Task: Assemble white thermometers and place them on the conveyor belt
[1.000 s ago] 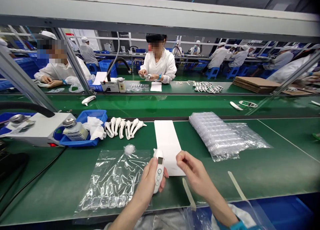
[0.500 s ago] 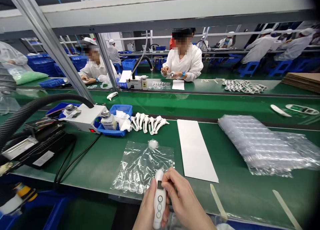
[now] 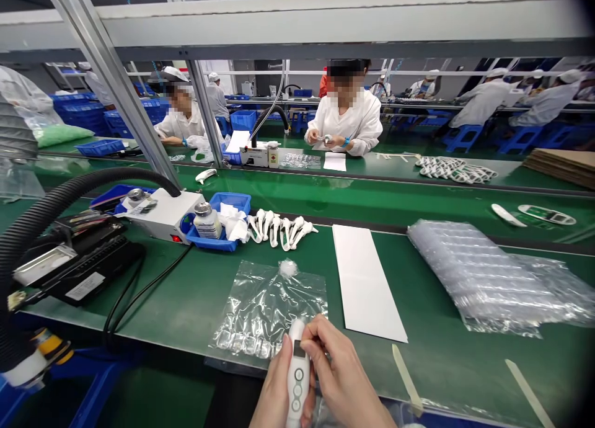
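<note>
- My green bench (image 3: 186, 316) carries everything near me; beyond it runs a shiny green belt (image 3: 325, 195) with a few white pieces on it.
- A thick stack of clear plastic (image 3: 478, 273) lies to my right, well apart from my hands.
- A clear bag (image 3: 264, 310) lies flat just ahead of my hands, near the bench's front edge.
- A long white sheet of paper (image 3: 369, 285) lies between the bag and the stack, bare as far as I can see.
- A row of white shells (image 3: 281, 226) sits beside the blue tray (image 3: 218, 244), out of my hands; I see no screens on them, so I judge these to be the pieces left.
- My right hand (image 3: 344, 369) is pinched, thumb against forefinger, at the screen's edge; I cannot tell whether anything thin is between them.
- My left hand (image 3: 276, 384) is wrapped around a white thermometer (image 3: 297, 378), buttons facing up, at the bench's near edge.
- Its body looks joined, with three buttons in place, so I judge the assembling done.
- Its small dark screen (image 3: 299, 350) is where my fingertips are; I judge this part unfinished.
</note>
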A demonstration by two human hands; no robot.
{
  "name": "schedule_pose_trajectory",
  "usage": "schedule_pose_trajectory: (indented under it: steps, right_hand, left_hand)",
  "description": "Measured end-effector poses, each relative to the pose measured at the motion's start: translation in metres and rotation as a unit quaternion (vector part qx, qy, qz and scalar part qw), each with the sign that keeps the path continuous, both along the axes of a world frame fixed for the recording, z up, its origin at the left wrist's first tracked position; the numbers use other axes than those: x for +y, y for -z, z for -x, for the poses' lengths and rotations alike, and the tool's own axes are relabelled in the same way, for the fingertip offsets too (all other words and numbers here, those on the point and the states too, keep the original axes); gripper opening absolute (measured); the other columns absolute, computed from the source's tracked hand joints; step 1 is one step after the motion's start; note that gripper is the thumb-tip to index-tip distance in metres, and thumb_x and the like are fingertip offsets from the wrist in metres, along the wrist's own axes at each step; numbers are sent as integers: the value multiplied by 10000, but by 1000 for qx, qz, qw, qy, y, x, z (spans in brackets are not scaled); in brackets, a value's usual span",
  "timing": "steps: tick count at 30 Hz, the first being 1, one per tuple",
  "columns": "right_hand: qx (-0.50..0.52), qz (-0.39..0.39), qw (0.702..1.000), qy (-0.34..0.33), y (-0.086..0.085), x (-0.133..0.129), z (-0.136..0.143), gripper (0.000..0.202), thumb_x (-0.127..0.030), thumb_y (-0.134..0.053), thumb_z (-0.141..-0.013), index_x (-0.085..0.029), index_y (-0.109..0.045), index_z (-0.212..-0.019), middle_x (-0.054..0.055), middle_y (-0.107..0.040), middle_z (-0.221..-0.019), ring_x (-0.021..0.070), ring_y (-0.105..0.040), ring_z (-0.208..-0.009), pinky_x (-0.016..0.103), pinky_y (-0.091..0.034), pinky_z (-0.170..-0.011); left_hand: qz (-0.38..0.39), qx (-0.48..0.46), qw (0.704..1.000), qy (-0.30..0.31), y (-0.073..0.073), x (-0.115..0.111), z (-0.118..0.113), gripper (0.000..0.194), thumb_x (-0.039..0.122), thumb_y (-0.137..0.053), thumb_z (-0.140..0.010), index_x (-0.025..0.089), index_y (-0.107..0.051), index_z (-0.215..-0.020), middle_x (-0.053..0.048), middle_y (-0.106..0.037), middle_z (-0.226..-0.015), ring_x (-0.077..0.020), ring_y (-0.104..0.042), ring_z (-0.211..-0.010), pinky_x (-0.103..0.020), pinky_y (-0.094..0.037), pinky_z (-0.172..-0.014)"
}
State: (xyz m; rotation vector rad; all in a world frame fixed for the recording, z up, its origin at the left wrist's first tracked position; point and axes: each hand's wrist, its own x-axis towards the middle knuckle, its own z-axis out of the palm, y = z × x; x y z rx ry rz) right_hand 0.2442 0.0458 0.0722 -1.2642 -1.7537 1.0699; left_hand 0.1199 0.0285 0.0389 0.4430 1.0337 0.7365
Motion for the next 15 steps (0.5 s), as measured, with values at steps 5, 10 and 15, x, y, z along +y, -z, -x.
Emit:
schedule_pose_trajectory:
  steps: [5,10,15]
  right_hand:
    - [-5,-3,1000,1,0,0,1,248,-239,-306,-1000,-208,-418,-781,11,-481,-804,150,-488,-721,269,-376,-668]
    - [-14,-11,1000,6,1,-2,2,246,-231,-301,-1001,-211,-418,-785,13,-483,-799,149,-490,-694,272,-381,-642]
    - [-14,-45,999,1,4,-6,3,240,-233,-306,-1004,-211,-438,-805,22,-482,-819,151,-493,-703,274,-386,-650]
  left_hand:
    - [9,18,1000,-3,-3,-1,1,678,791,-353,-773,161,-590,-690,17,-485,-371,-90,-399,-326,-203,-291,-375]
    - [42,44,998,-28,-17,-3,-1,657,792,-425,-741,162,-612,-740,30,-472,-376,-94,-418,-356,-202,-318,-406]
    - [-10,89,996,-20,-21,-7,7,571,733,-592,-681,179,-668,-797,-9,-563,-465,-156,-534,-451,-241,-404,-451]
